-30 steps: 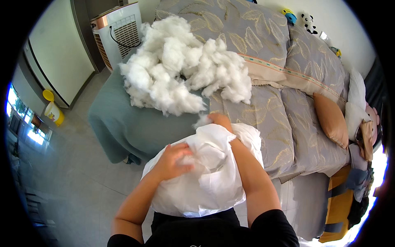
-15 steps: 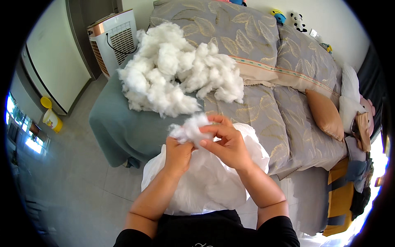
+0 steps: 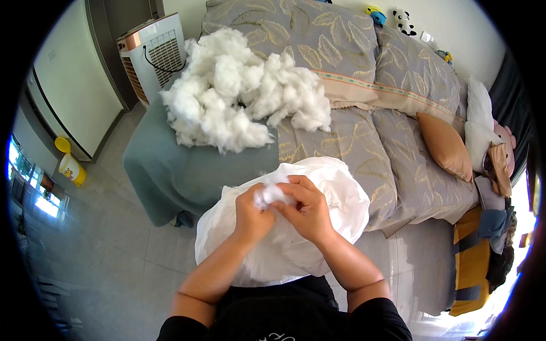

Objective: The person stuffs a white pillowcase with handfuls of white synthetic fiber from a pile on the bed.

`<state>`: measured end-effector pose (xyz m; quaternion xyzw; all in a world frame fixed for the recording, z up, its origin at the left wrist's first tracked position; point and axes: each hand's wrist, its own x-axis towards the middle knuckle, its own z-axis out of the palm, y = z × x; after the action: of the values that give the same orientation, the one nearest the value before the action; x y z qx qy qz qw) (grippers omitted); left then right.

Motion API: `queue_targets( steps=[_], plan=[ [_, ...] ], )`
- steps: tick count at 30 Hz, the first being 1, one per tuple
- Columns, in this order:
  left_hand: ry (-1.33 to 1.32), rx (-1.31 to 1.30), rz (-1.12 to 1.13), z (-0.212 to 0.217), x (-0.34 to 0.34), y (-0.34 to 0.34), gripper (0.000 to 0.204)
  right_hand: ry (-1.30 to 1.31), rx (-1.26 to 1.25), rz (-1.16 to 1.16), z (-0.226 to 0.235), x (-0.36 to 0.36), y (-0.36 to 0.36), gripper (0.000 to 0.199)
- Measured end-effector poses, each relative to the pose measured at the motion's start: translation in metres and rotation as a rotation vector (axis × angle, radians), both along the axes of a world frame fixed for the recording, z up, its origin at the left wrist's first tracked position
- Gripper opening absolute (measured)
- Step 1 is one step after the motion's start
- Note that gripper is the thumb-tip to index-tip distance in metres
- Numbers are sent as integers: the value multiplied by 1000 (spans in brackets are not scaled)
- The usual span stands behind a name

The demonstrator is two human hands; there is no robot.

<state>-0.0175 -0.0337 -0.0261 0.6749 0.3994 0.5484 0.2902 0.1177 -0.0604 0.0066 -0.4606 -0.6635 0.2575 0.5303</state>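
A small white tuft of stuffing [image 3: 268, 195] is pinched between my left hand [image 3: 252, 213] and my right hand [image 3: 306, 210], which meet over a white pillow cover [image 3: 335, 193] resting against my lap and the bed's edge. The fingers of both hands close on the tuft. A big loose pile of white stuffing [image 3: 239, 91] lies farther off on the bed [image 3: 364, 142], on a teal blanket [image 3: 165, 170].
A white air cooler [image 3: 149, 54] stands at the bed's far left corner. An orange pillow [image 3: 445, 145] and white pillows lie at the right. A yellow and white bucket [image 3: 71, 169] sits on the tiled floor at left. Clothes are heaped at lower right.
My right hand came back from the pile with a tuft, and my left hand left the cover's opening. Both hands now hold the tuft lower, over the cover.
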Motion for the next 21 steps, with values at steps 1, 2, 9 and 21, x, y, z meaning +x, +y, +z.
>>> queue_targets(
  steps=[1, 2, 9, 21],
  plan=[
    [-104, -127, -74, 0, -2, -2, 14, 1, 8, -55, -3, 4, 2, 28],
    [-208, -253, -150, 0, -6, -3, 13, 3, 17, -110, -2, 11, 3, 26],
    [-574, -237, -259, 22, 8, -17, 25, 112, 103, -391, -2, 0, 3, 19],
    [-749, -347, -287, 15, -7, -10, 26, 460, -20, -235, 2, 2, -10, 13]
  ],
)
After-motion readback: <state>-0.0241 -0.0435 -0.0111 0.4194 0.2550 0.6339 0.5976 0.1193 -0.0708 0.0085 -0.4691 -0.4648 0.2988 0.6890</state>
